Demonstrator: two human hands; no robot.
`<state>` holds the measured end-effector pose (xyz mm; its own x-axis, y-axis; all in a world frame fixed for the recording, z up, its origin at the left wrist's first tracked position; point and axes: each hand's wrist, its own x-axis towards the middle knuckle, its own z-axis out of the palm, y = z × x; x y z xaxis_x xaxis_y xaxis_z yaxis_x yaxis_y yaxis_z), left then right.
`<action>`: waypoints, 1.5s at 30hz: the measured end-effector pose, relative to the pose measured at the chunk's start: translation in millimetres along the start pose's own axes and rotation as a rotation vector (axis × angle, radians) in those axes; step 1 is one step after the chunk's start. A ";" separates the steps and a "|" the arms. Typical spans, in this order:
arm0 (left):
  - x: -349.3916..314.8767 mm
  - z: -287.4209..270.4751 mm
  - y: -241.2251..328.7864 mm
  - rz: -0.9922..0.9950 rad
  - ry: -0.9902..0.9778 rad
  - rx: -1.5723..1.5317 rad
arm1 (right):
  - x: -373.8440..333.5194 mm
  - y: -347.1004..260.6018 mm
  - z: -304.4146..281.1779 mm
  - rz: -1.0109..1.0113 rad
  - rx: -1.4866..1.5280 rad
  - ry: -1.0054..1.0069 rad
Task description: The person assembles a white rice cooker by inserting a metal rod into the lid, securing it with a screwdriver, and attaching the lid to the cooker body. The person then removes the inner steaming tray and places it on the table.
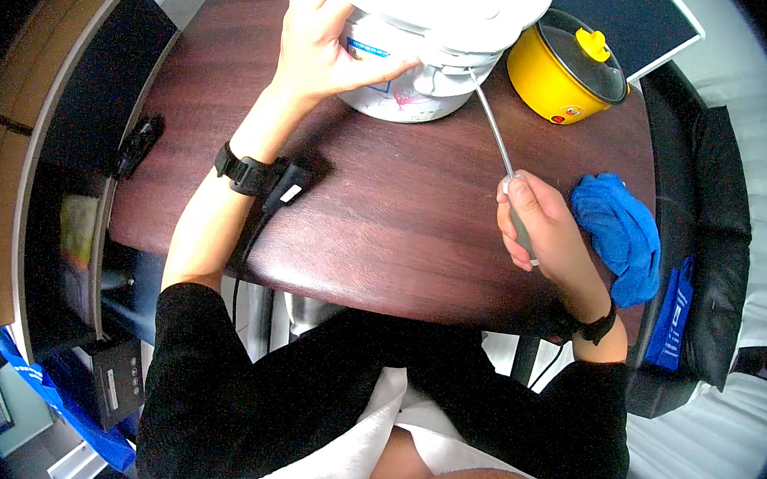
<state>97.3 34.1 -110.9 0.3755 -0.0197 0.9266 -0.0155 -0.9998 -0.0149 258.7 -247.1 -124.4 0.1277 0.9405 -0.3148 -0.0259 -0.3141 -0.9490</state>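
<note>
The cooker (pixel 420 26) sits at the counter (pixel 377 212)'s far side, the left hand (pixel 320 47) spread against it, thumb stretched out, apparently bracing it. The right hand (pixel 539 218) is wrapped round a screwdriver (pixel 493 129), slanted so its tip reaches the cooker's front, clear of the pot (pixel 543 80).

The appliance (pixel 412 73) stands at the far side of my table (pixel 384 230), with the lidded pot (pixel 544 76) to its right. The cloth (pixel 617 228) lies nearer me, at the right edge. The screwdriver (pixel 494 126) extends from my right hand (pixel 539 218), left of the cloth, to the appliance's front. My left hand (pixel 323 47) is at the appliance's left side. At the left edge lies what may be a coiled cable (pixel 139 145).
</note>
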 end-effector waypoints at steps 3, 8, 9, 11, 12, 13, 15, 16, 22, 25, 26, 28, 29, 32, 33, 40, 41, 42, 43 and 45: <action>0.7 8.2 2.2 -0.012 0.072 -0.040 | -2.3 -8.4 0.2 -0.063 -0.356 0.152; -6.0 14.7 -1.2 -0.026 0.106 -0.018 | -6.3 -22.2 -1.8 -0.316 -0.983 0.427; -11.1 12.6 -6.1 -0.029 0.062 0.056 | -8.4 -28.3 -0.4 -0.313 -1.098 0.465; -15.9 13.8 -9.8 -0.021 0.060 0.131 | -12.6 -39.7 4.4 -0.305 -1.329 0.540; -14.5 16.1 -9.5 -0.009 0.104 0.130 | -14.6 -43.0 5.3 -0.303 -1.354 0.546; -12.4 17.8 -9.1 0.002 0.148 0.130 | -16.2 -45.7 6.1 -0.302 -1.380 0.550; -9.1 19.0 -3.4 -0.004 0.166 0.142 | -16.2 -43.8 4.5 -0.351 -1.328 0.520; -8.2 18.4 -1.7 -0.007 0.174 0.146 | -14.7 -38.2 -0.4 -0.400 -1.251 0.486; -5.4 23.7 -10.9 0.085 0.228 0.165 | -6.1 -15.2 0.8 0.092 0.258 -0.098; -5.3 24.4 -9.6 0.080 0.228 0.167 | -2.9 -4.4 7.9 0.113 0.532 -0.190; -5.9 23.8 -7.7 0.054 0.209 0.170 | -2.2 -3.1 9.5 0.102 0.508 -0.182; -7.8 20.6 -1.9 0.002 0.174 0.180 | -2.7 -3.6 10.4 0.085 0.417 -0.139; -8.6 20.8 -3.0 0.013 0.186 0.187 | -3.5 -5.3 9.4 0.078 0.352 -0.103; -10.4 22.8 -4.6 0.027 0.199 0.195 | -3.8 -7.1 4.8 0.010 0.045 0.005; -10.1 20.3 -1.9 0.015 0.190 0.199 | -2.6 -8.9 2.7 -0.022 -0.078 0.036; -4.6 27.4 -3.3 0.080 0.262 0.264 | -2.7 -34.6 -9.6 -0.424 -1.397 0.619; -4.1 27.6 -2.4 0.080 0.262 0.269 | -2.3 -34.8 -10.7 -0.449 -1.424 0.643; -2.8 26.4 -1.9 0.083 0.266 0.276 | -1.7 -35.2 -12.0 -0.478 -1.453 0.669; -1.9 24.8 -1.6 0.086 0.270 0.283 | -1.4 -35.7 -12.2 -0.507 -1.482 0.695; -3.5 22.9 -2.7 0.076 0.255 0.303 | -1.9 -37.1 -11.1 -0.180 -0.895 0.401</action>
<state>117.2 36.6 -122.7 0.1408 -0.1289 0.9816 0.2539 -0.9536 -0.1617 270.4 -238.6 -88.4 0.3863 0.9222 0.0175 0.7623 -0.3085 -0.5689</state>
